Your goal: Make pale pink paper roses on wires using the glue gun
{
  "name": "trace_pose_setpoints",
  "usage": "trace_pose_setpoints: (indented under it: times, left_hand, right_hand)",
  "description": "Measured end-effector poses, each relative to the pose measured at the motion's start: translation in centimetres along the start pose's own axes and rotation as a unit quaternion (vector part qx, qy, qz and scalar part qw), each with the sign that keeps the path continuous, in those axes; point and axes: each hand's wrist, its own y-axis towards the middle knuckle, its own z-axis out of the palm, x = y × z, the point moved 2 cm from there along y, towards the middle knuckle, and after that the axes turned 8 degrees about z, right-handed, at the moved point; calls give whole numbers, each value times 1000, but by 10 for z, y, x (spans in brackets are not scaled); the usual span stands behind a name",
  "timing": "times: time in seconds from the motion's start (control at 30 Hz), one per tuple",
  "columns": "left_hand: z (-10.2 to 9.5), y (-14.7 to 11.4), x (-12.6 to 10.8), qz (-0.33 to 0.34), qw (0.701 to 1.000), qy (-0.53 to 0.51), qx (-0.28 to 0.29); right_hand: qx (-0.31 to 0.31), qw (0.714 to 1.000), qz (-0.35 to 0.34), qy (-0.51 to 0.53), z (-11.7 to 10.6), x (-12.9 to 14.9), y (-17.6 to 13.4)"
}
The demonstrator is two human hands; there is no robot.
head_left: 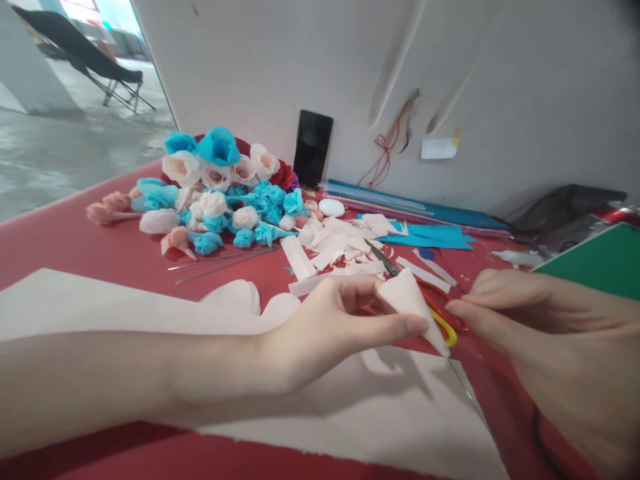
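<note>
Dozens of blue, white, pink and red paper flowers [215, 200] crowd the far left part of the red tabletop [60, 247], right of a dark folding chair [95, 53] standing on the floor beyond. In front of them lie several thin wires [225, 262] and rounded pale petals [234, 295]. The left forearm crosses over the pale sheets nearest the person, covering part of them. Farther back, a black phone [313, 148] leans against the upright panel [240, 60], near a white oval object [332, 208]. The left hand [340, 327] pinches a pale cone [407, 300] between thumb and fingers, above the sheet [350, 420]; a thin wire runs down from its tip. Behind the hand spread pale scraps [345, 240]. The cone partly blocks the red-and-yellow-handled scissors [387, 259]. Beyond them lies blue paper [425, 235]. A white label [440, 149] is on the panel; any writing is too small to read. At right, the right hand [545, 327] has thumb and forefinger pressed together; what they pinch, I cannot tell. Behind it slants a green board [600, 260].
</note>
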Motion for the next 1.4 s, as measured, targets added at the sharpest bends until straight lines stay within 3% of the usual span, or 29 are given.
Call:
trace_pose_setpoints:
  times: [0.3,0.43,0.67,0.93,1.07,1.27,1.4]
  left_hand:
    - [1,0,-2,2,1000,-10,2]
    - [1,-1,-2,-2,1000,-16,-2]
    - [0,0,-1,-11,1000,-13,7]
    - [0,0,1,-12,999,-28,13]
    - [-1,0,1,-7,999,-33,15]
    - [0,0,0,4,999,-40,15]
    - [0,-1,0,8,998,-51,26]
  right_hand:
    - [17,999,33,19,8,9,0]
    - [52,997,32,43,11,14,-4]
    - [108,987,85,79,11,8,-1]
    - [124,984,106,73,11,3,5]
    - [157,980,84,85,13,3,6]
    - [101,992,74,17,9,7,4]
    - [121,992,18,-41,17,6,6]
